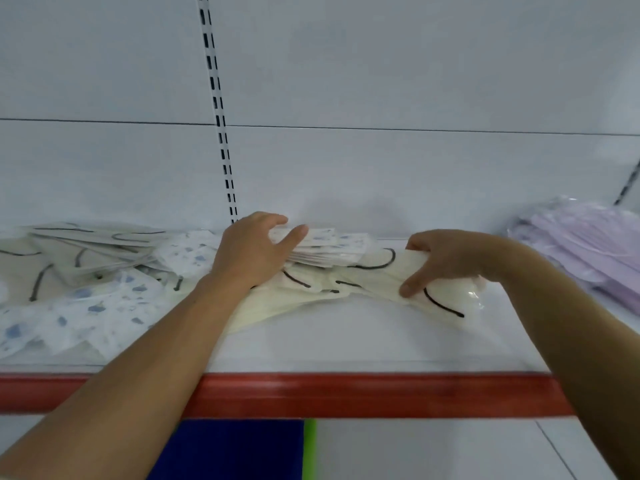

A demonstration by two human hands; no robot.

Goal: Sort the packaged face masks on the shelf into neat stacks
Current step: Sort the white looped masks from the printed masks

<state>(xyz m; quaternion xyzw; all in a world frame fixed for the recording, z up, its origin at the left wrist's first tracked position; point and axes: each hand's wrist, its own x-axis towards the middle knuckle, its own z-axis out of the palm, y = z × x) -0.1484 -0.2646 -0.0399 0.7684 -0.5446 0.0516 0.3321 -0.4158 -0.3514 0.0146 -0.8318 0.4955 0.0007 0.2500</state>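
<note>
1 patterned stack [325,244] in L hand [254,251]; 1 cream pack [450,295], R hand [446,258].

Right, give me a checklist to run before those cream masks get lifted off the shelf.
1. Grip of right hand on cream masks: ok.
2. Hold of left hand on blue-patterned stack: ok.
3. Cream masks free of that stack: not ok, some lie under it.
4. Bare shelf in front for stacking: ok.
5. Both hands clear of lilac stack: ok.
6. Count of cream packs gripped: cannot tell.
</note>
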